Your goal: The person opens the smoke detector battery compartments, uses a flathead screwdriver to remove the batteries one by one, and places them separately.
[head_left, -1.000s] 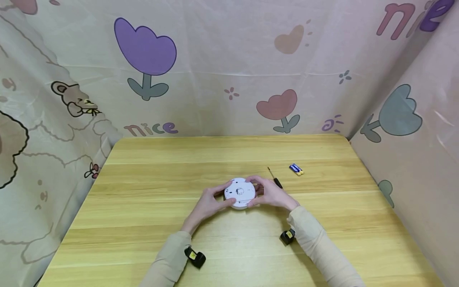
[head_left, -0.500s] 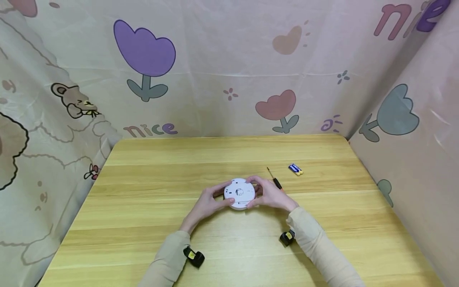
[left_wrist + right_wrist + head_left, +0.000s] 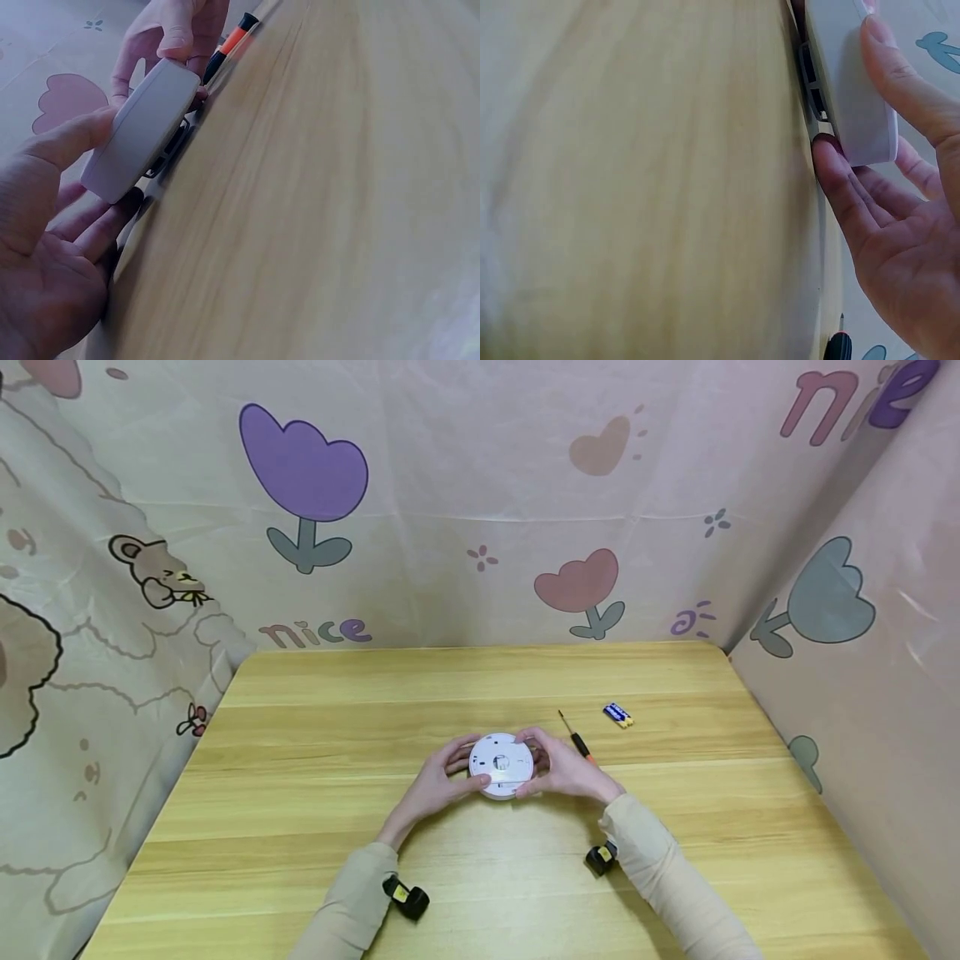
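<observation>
A round white smoke detector is held between both hands, its flat back with small slots facing up. My left hand grips its left edge, thumb on top and fingers reaching underneath. At the opposite edge my right hand grips it with the thumb near and the forefinger at the far rim. From the left wrist view, the white side wall of the detector shows, with a dark slotted grille on its underside close over the table. The right wrist view shows the right thumb against the upper face.
A thin screwdriver with a black and orange handle lies just behind the right hand. Farther back are blue and gold batteries, side by side. The wooden table ends at a printed curtain behind and at the sides.
The left forefinger has drawn back from the detector's far left rim. The detector and the right hand stay almost in place.
</observation>
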A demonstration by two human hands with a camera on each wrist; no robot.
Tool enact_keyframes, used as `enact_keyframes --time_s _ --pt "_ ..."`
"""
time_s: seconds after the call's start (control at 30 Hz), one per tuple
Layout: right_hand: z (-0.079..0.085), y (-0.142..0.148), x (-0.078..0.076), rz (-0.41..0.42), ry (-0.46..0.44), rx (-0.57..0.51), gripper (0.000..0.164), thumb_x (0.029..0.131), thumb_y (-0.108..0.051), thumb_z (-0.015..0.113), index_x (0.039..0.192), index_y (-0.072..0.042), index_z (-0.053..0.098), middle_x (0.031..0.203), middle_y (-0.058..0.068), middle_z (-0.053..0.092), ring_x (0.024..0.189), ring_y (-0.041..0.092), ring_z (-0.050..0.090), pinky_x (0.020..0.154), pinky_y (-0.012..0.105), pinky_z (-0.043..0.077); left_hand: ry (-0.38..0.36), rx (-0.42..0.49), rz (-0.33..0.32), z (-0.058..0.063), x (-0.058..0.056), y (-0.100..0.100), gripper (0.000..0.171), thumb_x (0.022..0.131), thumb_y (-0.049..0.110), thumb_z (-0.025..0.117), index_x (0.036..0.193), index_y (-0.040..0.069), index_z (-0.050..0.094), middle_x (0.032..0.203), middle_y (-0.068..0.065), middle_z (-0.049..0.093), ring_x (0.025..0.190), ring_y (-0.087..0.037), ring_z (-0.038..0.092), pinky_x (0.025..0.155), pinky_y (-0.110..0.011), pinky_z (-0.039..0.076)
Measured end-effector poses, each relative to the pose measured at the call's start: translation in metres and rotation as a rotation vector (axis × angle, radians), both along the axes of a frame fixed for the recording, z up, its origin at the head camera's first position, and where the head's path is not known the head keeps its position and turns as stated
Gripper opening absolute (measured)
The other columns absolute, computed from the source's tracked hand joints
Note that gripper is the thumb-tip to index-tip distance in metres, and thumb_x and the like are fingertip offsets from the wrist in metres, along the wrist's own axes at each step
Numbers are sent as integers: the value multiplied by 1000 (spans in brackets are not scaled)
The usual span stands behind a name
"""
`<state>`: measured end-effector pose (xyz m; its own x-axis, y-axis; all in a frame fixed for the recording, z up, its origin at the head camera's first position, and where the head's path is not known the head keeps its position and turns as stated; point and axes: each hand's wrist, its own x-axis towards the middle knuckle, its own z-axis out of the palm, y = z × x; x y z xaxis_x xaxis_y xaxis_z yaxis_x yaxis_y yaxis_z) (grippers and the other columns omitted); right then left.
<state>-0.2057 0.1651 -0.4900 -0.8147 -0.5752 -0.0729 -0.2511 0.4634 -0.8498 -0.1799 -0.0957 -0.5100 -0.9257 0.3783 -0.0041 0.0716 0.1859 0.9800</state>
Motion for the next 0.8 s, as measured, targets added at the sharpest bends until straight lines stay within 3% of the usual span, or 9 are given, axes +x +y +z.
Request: enact_keyframes --time_s 0.2,0.37,0.67,0.8 --pt "-5 5 -2 48 -76 -116 71 83 -9 80 141 -10 38 135 22 58 108 21 64 96 29 55 -17 -56 8 0 0 0 71 85 18 81 148 9 48 132 -19 65 112 -27 67 99 -32 55" --pt "-6 8 -3 54 -126 -179 77 88 -4 74 150 -5 29 123 25 64 105 19 65 96 29 55 -21 -102 9 2 -1 0 75 85 21 81 149 6 46 119 -16 67 100 -18 67 88 -19 53" --pt "-3 5 -6 42 -137 -104 74 89 -8 73 151 6 35 117 20 66 107 22 62 98 28 54 -45 -142 18 1 -2 1 75 87 27 79 149 3 45 120 -13 69 99 -17 67 92 -28 54" --pt "-2 5 -5 33 -109 -92 69 92 -12 70 150 6 37 124 22 65 114 29 63 101 35 54 -68 -115 14 0 -3 -2 74 88 27 78 148 1 45 124 -14 68 100 -16 68 92 -26 53"
